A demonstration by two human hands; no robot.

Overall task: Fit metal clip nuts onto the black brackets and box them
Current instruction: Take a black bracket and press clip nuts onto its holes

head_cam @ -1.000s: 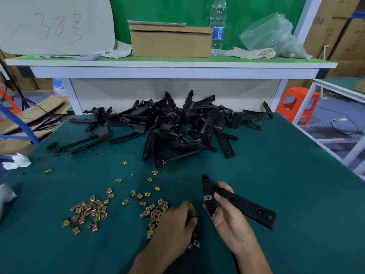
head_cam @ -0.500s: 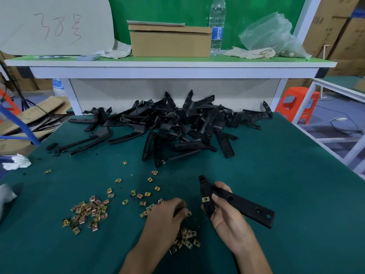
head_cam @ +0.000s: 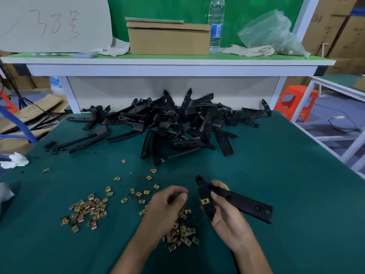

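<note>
Barely begun: right hand [head_cam: 227, 216] grips a bracket [head_cam: 246, 203] with one clip nut [head_cam: 205, 201], left hand [head_cam: 166, 206] curled, contents unclear; twelve-o'clock bracket pile [head_cam: 177, 123] waits.

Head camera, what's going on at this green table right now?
A person is mid-assembly. The right hand grips a black bracket that already carries one fitted nut. The left hand hovers, fingers curled, over the loose clip nuts on the table; whether it pinches one is hidden. A pile of brackets waits behind.
</note>
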